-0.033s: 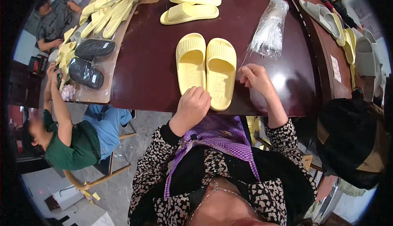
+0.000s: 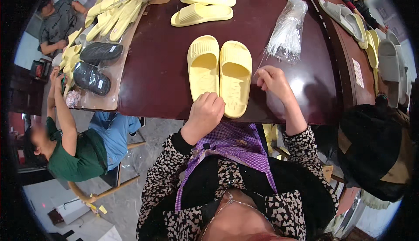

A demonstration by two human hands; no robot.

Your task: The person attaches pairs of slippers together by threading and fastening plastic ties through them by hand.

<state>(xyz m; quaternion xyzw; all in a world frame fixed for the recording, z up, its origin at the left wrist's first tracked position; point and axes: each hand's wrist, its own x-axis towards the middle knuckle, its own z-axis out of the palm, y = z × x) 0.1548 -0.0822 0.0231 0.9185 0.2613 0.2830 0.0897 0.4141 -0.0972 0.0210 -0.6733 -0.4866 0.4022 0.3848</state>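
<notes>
So, clear bag (image 2: pixel 301 6) full of thin strips (image 2: pixel 283 40); left hand (image 2: pixel 204 116) curled over a yellow slipper (image 2: pixel 204 49), grip unclear; right hand (image 2: pixel 275 84) pinched closed.

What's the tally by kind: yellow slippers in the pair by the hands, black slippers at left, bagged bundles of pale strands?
Yellow slippers in that pair: 2
Black slippers: 2
Bagged bundle of pale strands: 1
Total: 5
</notes>
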